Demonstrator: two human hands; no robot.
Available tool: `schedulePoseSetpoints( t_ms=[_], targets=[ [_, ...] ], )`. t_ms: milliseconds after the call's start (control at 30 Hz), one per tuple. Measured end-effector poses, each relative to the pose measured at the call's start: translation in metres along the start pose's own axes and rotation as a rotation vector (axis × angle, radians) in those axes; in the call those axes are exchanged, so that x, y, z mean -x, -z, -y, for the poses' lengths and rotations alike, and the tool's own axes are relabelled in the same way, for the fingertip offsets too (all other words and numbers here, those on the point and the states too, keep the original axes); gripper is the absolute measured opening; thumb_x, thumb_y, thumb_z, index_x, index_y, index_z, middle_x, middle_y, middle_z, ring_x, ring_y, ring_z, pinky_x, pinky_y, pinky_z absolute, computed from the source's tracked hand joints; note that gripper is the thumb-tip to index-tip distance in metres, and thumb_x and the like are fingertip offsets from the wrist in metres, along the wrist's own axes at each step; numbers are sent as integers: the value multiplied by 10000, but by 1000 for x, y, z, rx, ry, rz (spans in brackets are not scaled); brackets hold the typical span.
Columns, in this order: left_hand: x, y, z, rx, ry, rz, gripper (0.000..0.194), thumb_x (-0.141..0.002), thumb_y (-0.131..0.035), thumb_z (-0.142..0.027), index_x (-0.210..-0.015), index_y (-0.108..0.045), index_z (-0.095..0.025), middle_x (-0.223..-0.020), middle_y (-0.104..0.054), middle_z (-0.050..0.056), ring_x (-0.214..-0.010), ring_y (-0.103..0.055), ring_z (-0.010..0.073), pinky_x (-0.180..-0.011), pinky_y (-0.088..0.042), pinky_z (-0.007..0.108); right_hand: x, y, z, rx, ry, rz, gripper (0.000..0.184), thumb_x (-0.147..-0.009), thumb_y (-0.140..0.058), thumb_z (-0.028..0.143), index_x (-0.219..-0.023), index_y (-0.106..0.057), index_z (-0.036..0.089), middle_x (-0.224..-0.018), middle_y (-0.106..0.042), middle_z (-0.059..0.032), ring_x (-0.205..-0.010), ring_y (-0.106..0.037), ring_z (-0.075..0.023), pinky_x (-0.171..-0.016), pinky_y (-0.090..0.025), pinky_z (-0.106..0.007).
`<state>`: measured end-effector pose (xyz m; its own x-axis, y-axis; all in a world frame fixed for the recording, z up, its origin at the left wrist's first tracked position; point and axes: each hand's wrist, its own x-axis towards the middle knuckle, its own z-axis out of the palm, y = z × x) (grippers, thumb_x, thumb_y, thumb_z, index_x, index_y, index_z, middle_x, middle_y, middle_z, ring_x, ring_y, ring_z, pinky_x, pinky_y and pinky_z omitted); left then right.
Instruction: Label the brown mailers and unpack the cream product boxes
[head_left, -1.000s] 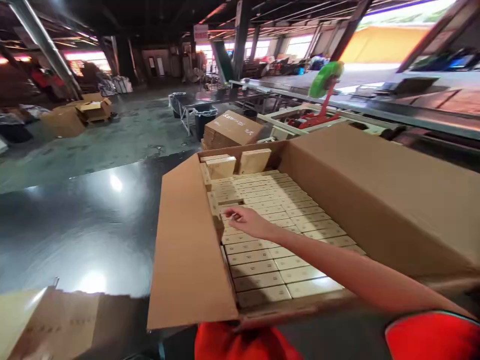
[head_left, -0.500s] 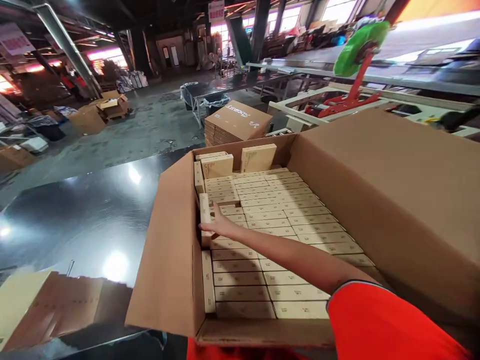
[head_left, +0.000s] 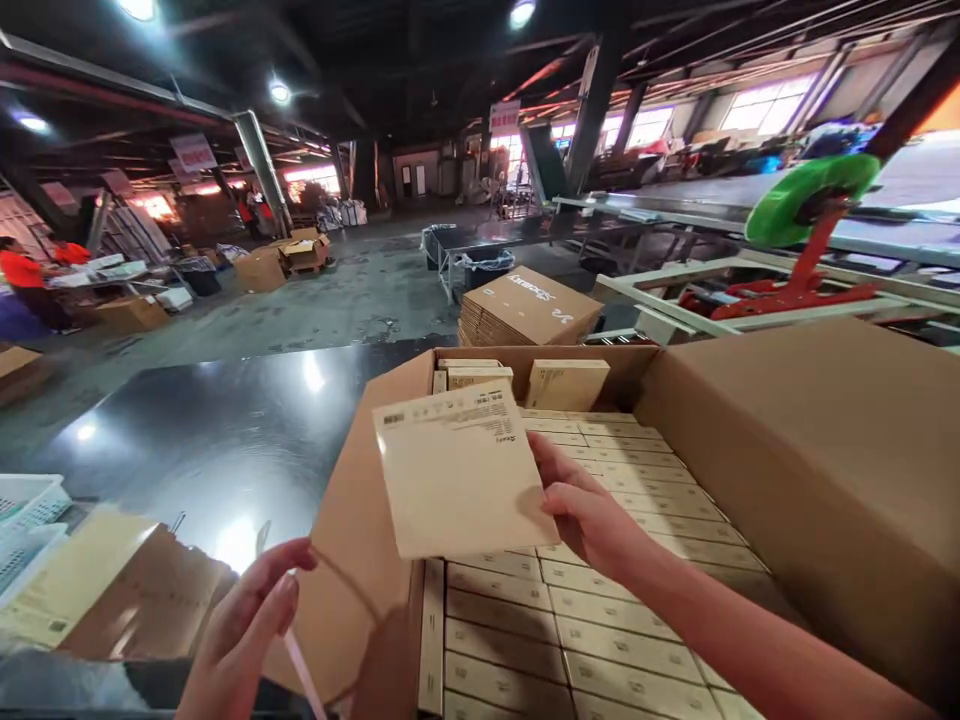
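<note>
My right hand (head_left: 589,515) grips a flat beige product box (head_left: 461,470) by its right edge and holds it up above the large open carton (head_left: 817,450). The carton is packed with rows of the same beige boxes (head_left: 600,610), a few standing on edge at its far end (head_left: 566,383). My left hand (head_left: 244,630) is low at the left, by the carton's left flap (head_left: 360,540), fingers pinched on a thin rubber band (head_left: 349,580) stretched into a loop; a thin pale strip sticks out below the fingers.
The carton stands on a glossy black table (head_left: 217,450). Flat cartons (head_left: 120,590) and a white basket (head_left: 26,510) lie at the left. A stack of flattened cartons (head_left: 525,305) sits beyond. A strapping stand with a green reel (head_left: 806,190) is at right. People in red work far left (head_left: 30,285).
My right hand has pulled one beige box out of the carton's left side and raised it. My left hand has come into view with the rubber band. The view has tilted up.
</note>
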<state>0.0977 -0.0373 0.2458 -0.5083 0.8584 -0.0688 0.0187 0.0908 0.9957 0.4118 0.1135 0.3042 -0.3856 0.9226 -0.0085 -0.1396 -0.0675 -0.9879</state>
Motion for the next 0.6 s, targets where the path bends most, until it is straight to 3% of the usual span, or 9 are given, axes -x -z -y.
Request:
schedulePoseSetpoints(
  t_ms=[100, 200, 300, 367, 400, 467, 533, 600],
  targets=[
    [-16, 0, -9, 67, -125, -36, 497, -775, -702, -570, -1169, -712, -267, -1172, -698, 55, -823, -539, 161, -762, -444, 271, -16, -13, 16, 165, 42, 212, 638, -699, -673, 316, -1326, -565, 267, -1136, -693, -51, -948, -664, -222, -745, -521, -317],
    [-22, 9, -16, 134, -197, 99, 595, -769, -694, -593, -1253, -668, -248, -1162, -690, 86, -838, -549, 175, -752, -434, 285, -42, -41, 27, 356, 2, 412, 638, -728, -748, 444, -1302, -583, 221, -920, -717, -41, -787, -671, -197, -644, -496, -289],
    [-17, 10, -20, 199, -100, 316, 719, -665, -781, -589, -1276, -643, -234, -960, -703, 70, -766, -579, 181, -641, -418, 268, -66, -91, 23, 458, -17, 587, 559, -691, -787, 487, -1150, -646, 201, -904, -729, -42, -800, -669, -189, -666, -500, -283],
    [-13, 15, -20, 155, -11, 373, 614, -620, -841, -496, -1143, -701, -206, -844, -686, 40, -722, -583, 164, -621, -413, 249, -78, -126, 13, 461, -32, 616, 587, -678, -791, 518, -1145, -632, 199, -931, -734, -54, -815, -669, -189, -677, -509, -287],
    [-12, 22, -18, 142, 18, 345, 542, -609, -855, -454, -1062, -719, -190, -806, -679, 30, -715, -588, 158, -627, -420, 243, -82, -141, 7, 440, -38, 591, 620, -681, -778, 558, -1159, -617, 198, -947, -734, -65, -804, -671, -192, -664, -513, -291],
    [-13, 52, -9, 185, 50, 158, 478, -579, -867, -420, -960, -702, -184, -800, -689, 20, -707, -609, 154, -629, -438, 237, -87, -158, -3, 384, -32, 493, 667, -695, -726, 660, -1162, -608, 200, -996, -727, -91, -797, -678, -202, -659, -532, -311],
    [-16, 104, 5, 265, 58, -142, 516, -532, -881, -417, -939, -649, -203, -793, -699, 2, -650, -615, 149, -577, -444, 233, -91, -157, -11, 354, -13, 397, 681, -686, -697, 726, -1124, -634, 208, -1052, -721, -111, -831, -689, -222, -714, -560, -346],
    [-19, 170, 20, 250, 75, -434, 489, -507, -880, -446, -824, -607, -194, -641, -649, -27, -524, -558, 123, -489, -406, 216, -95, -142, -18, 383, -29, 346, 653, -655, -727, 729, -1058, -679, 217, -1059, -726, -118, -857, -695, -244, -762, -576, -374]
  ],
)
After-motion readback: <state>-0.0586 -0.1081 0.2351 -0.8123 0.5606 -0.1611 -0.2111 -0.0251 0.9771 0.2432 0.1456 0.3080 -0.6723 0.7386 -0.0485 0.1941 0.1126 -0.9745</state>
